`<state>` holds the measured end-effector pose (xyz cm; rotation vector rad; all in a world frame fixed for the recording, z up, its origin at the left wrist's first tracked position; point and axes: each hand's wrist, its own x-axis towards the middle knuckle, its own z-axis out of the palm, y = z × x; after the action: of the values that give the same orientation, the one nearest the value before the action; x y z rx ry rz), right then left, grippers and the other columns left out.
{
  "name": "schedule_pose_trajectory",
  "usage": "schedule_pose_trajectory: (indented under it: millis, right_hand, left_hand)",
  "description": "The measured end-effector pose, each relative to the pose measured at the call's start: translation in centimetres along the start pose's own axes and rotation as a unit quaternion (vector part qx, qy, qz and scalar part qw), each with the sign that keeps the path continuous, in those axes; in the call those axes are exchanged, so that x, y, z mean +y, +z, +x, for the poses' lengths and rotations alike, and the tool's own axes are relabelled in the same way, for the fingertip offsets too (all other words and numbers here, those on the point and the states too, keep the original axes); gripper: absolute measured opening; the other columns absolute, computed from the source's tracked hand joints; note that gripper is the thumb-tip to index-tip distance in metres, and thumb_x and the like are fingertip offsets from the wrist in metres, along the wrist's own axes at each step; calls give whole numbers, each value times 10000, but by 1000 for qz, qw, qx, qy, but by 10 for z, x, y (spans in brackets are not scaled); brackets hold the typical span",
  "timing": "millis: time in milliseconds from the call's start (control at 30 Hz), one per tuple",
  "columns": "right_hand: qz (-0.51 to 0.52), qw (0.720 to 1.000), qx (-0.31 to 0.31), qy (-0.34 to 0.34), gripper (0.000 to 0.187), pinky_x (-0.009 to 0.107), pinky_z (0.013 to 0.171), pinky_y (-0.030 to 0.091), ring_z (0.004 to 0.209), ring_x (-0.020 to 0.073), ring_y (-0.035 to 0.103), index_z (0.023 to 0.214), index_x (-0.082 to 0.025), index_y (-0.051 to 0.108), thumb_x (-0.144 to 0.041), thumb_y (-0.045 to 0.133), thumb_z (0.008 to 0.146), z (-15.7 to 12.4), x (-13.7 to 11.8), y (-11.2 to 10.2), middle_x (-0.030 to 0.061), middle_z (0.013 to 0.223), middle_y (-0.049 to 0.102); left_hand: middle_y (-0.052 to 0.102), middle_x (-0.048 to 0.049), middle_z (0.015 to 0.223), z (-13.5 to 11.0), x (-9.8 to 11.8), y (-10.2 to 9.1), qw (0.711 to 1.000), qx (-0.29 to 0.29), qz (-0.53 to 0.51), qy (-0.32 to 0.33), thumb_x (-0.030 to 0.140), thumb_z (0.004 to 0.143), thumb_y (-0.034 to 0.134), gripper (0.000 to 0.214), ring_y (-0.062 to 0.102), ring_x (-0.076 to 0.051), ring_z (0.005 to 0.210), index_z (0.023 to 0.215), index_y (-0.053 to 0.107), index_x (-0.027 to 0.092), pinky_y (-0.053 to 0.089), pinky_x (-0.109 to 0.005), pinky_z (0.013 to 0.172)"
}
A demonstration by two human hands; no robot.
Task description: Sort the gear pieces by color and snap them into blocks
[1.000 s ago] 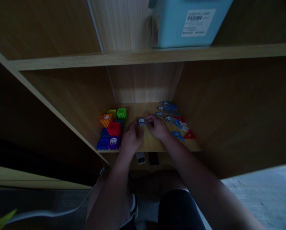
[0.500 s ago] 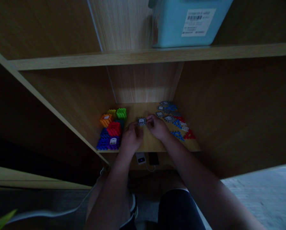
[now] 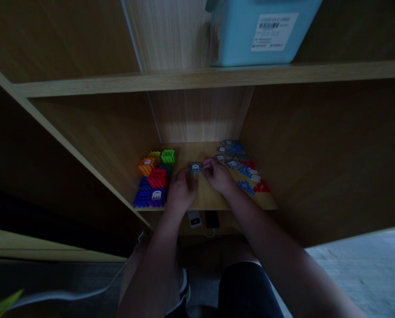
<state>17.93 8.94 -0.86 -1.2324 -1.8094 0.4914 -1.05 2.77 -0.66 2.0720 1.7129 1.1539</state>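
Observation:
On the lower shelf (image 3: pixel 208 201), between my two hands, lies a grey interlocking toy block (image 3: pixel 195 167) with a white window piece in its top. My left hand (image 3: pixel 182 189) rests at its near left side, thumb apart from the fingers, nothing seen in it. At the block's right edge is my right hand (image 3: pixel 217 176), fingers slightly spread with the tips close to the block; whether they touch it I cannot tell. To the left stand stacked toy blocks: red (image 3: pixel 158 178), orange (image 3: pixel 147 166), green (image 3: pixel 168 157) and purple (image 3: pixel 157 197).
Flat grey, blue and red pieces lie along the right, including a blue triangle (image 3: pixel 245 187) and a red triangle (image 3: pixel 262 186). Overhead, a light blue bin (image 3: pixel 237 39) sits on the upper shelf (image 3: pixel 184 81). Below are a white device (image 3: pixel 194 218) and a dark phone-like slab (image 3: pixel 212 219).
Almost nothing differs. My right fingertips have shifted very slightly at the block's right edge; the block and my left hand stay in place.

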Motion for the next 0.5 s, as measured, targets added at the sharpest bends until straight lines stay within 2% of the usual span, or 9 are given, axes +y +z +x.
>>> schedule_pose_trajectory:
  millis: [500]
  right_hand:
    - [3, 1000, -3, -3, 254, 356, 938, 583, 966, 200, 778, 1126, -245, 614, -74, 623, 938, 1, 3, 3, 36, 1050, 800]
  left_hand:
    - [770, -154, 1356, 0, -1, 2, 1000, 1, -10, -3, 284, 997, 698, 393, 741, -341, 1277, 1374, 614, 211, 591, -527, 1155]
